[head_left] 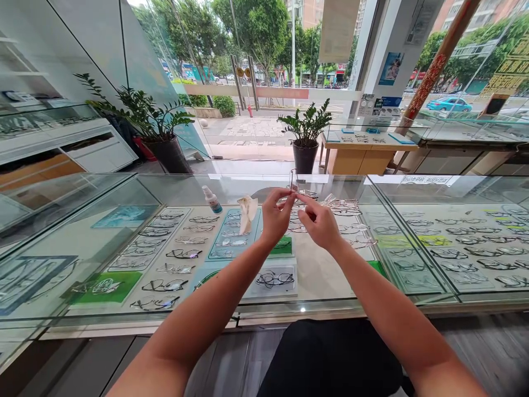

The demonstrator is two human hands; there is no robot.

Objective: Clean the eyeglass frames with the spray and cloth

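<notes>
Above the glass counter, my left hand (pixel 276 216) pinches a pair of eyeglasses (pixel 291 180) between thumb and fingertips. One thin dark temple arm sticks up from the pinch; my fingers hide much of the frame. My right hand (pixel 323 221) meets it from the right, its index finger stretched to the eyeglasses and the other fingers curled. A crumpled cream cloth (pixel 247 214) lies left of my left hand. Beside the cloth stands a small white spray bottle (pixel 212 199). More eyeglasses (pixel 343 207) rest behind my right hand.
The glass display counter (pixel 318 292) holds rows of eyeglasses, some on a white stand (pixel 276 280) or a green card (pixel 108 286). Glass cases continue at both sides. Beyond are potted plants (pixel 305 151), a wooden display table (pixel 367 157) and glass doors (pixel 243 82).
</notes>
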